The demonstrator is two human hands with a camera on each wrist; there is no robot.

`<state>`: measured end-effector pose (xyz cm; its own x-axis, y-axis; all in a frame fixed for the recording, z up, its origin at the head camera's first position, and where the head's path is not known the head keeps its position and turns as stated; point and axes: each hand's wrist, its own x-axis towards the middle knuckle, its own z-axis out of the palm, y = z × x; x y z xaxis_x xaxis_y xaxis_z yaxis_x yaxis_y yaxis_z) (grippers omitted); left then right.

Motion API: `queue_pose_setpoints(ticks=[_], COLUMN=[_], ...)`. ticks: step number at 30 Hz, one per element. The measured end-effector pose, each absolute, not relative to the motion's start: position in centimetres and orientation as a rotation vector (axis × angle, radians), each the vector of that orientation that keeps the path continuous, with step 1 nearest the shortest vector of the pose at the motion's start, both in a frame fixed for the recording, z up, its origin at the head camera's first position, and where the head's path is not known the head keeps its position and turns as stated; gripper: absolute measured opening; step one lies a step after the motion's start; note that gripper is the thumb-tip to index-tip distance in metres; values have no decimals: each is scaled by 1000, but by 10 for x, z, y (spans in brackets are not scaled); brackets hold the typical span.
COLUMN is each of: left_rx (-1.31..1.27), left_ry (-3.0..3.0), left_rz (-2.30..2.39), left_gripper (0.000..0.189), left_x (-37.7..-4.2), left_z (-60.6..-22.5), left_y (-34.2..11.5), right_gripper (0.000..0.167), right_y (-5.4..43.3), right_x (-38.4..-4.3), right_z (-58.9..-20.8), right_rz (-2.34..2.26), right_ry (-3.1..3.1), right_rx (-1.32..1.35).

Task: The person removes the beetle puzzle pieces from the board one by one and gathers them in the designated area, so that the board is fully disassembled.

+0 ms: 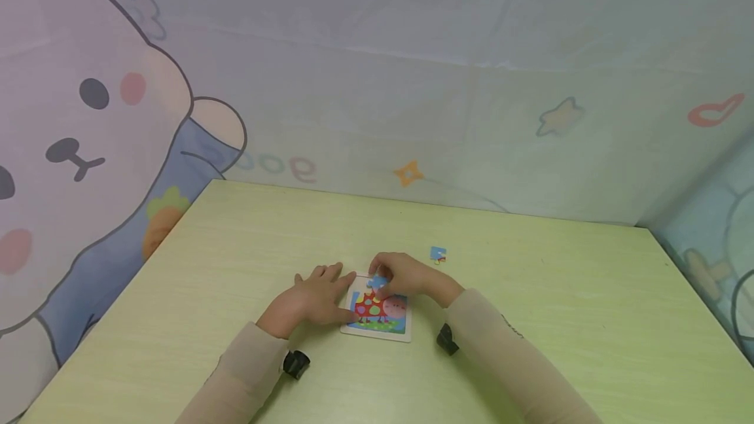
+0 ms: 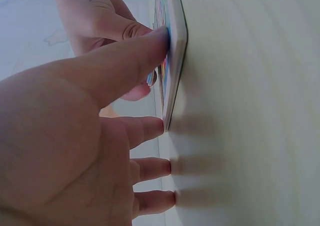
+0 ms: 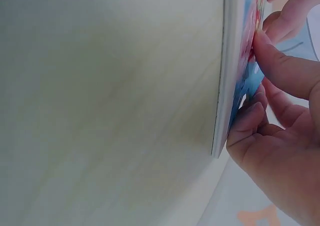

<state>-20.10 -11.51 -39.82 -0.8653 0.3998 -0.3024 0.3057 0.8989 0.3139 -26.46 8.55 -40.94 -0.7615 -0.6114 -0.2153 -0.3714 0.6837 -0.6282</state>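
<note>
A small jigsaw puzzle board [image 1: 383, 337] lies on the table, showing a red spotted animal with a pink face on blue and green. My right hand [image 1: 406, 275] is over its upper part and pinches a blue puzzle piece [image 1: 377, 282] between thumb and fingers. In the right wrist view the pinched blue piece [image 3: 256, 75] is tilted up from the board's face. My left hand [image 1: 314, 300] lies spread at the board's left side. Its thumb [image 2: 150, 41] presses the board near the edge, while other fingertips touch the board's corner and the tabletop.
A loose blue puzzle piece [image 1: 438, 253] with a bit of red lies on the table [image 1: 559, 319] beyond the right hand. Behind the table hangs a printed cloth [image 1: 377, 84] with a cartoon bear. Black wrist devices [image 1: 296, 364] sit under both sleeves.
</note>
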Motion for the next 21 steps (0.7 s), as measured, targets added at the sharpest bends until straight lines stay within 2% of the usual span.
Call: queue_pose_setpoints(ticks=[21], left_rx=[511], left_ry=[2698], left_rz=[354], left_gripper=[77], left_x=[-199], left_z=[-396], left_y=[-114], right_gripper=[19], right_y=[92], right_x=[-266], right_z=[-406], right_rz=[-844], right_ry=[2446], right_rx=[-846])
